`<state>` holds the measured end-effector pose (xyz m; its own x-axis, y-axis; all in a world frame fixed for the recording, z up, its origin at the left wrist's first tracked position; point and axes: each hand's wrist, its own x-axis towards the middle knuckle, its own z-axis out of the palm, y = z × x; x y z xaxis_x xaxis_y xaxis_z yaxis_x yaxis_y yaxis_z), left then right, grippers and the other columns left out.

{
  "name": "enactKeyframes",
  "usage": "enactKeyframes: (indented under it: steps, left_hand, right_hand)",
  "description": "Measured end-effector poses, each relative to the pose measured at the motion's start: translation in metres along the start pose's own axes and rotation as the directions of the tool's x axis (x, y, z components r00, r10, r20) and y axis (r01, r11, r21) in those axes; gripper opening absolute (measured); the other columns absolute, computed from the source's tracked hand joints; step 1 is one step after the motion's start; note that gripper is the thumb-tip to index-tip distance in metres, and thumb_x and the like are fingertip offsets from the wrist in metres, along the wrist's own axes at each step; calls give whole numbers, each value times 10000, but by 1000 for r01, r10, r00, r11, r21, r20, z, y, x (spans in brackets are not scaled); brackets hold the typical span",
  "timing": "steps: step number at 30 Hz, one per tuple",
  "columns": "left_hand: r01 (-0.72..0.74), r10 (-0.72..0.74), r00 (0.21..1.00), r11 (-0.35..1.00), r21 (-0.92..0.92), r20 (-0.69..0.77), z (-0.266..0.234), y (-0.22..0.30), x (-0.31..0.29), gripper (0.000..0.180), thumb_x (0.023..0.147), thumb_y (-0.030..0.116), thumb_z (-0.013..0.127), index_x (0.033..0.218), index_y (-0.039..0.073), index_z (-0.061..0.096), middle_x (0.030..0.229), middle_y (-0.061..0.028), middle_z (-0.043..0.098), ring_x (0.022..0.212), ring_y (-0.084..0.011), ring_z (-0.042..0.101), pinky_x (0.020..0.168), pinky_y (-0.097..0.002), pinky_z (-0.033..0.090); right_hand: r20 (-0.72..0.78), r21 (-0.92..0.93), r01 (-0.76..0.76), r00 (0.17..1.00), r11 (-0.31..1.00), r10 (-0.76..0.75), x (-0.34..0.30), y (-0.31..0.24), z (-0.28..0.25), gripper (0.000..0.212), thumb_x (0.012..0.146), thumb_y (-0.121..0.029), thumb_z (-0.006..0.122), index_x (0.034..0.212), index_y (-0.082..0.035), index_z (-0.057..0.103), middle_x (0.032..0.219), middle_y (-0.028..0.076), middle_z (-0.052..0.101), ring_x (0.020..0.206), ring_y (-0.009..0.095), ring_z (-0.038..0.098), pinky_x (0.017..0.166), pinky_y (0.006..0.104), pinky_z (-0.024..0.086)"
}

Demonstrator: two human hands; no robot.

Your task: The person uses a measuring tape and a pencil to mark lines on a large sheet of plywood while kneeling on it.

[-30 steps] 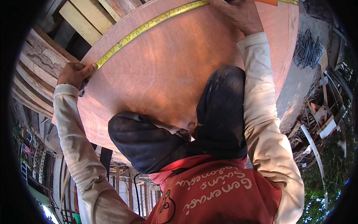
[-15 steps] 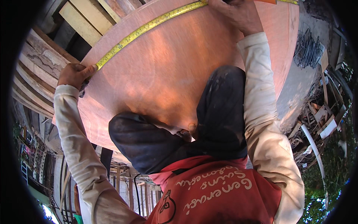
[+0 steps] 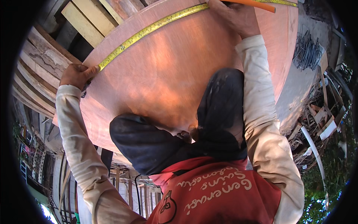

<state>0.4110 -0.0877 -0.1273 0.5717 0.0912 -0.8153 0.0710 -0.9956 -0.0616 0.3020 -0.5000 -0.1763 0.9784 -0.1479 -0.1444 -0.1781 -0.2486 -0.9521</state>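
A yellow tape measure (image 3: pixel 149 29) is stretched in a line across a large reddish plywood sheet (image 3: pixel 149 74), near its far edge. Its left end is gripped by my left hand (image 3: pixel 76 75), thumb on the blade at the sheet's left edge. Something dark, partly hidden, shows beneath that hand. At the top, right of the middle, my right hand (image 3: pixel 236 16) is closed around an orange pencil (image 3: pixel 257 5) that points to the right. That hand rests close to the blade, and its fingertips are cut off by the picture's edge. The blade reappears beyond it at the right.
My bent knees (image 3: pixel 220 100) and a bare foot are on the plywood. Stacked boards (image 3: pixel 87 22) lie beyond and left of it. At the right are a coil of wire (image 3: pixel 307 52), scrap wood (image 3: pixel 320 115) and a pale pipe (image 3: pixel 315 149).
The orange pencil has tilted and come further into view, its right end lower. My right hand has dropped slightly. My left hand stays on the tape with a tiny shift rightward.
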Motion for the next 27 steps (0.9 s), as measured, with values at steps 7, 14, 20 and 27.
enactKeyframes:
  steps: [7, 14, 20, 27]
  left_hand:
    - [-24, 24, 1000, 1000, 20, -15, 0, 0, 3, 533, 723, 491, 818, 871, -17, 754, 679, -142, 682, 620, -244, 648, 638, -376, 511]
    - [-37, 37, 999, 999, 25, -8, -6, 2, 0, 539, 716, 515, 811, 881, 5, 760, 696, -142, 694, 629, -245, 658, 648, -374, 517]
    - [-22, 23, 1000, 992, 125, -7, -2, 14, -10, 529, 738, 521, 799, 953, 39, 760, 835, -121, 733, 792, -258, 703, 778, -357, 541]
    - [-77, 174, 978, 815, -574, 116, 48, -2, -96, 318, 805, 357, 777, 816, 47, 708, 644, -40, 616, 543, -128, 542, 520, -296, 447]
  right_hand:
    - [-3, -18, -2, 1000, 1000, 2, 2, 5, 0, 109, 856, -98, 690, 931, -24, 661, 893, 38, 618, 828, 136, 571, 726, 286, 465]
    - [-1, -57, 52, 999, 997, -52, 5, 4, -3, 137, 817, -89, 705, 933, -32, 660, 864, 46, 631, 808, 133, 582, 715, 287, 474]
    - [-234, 271, 41, 972, 962, 24, -24, 13, -15, 155, 943, -159, 590, 942, -14, 647, 942, 82, 651, 951, 175, 607, 848, 309, 496]
    - [-362, 720, -1, 853, 694, 377, -129, -67, 18, 248, 1008, -224, 521, 1136, -12, 506, 938, 97, 597, 808, 171, 618, 750, 312, 535]
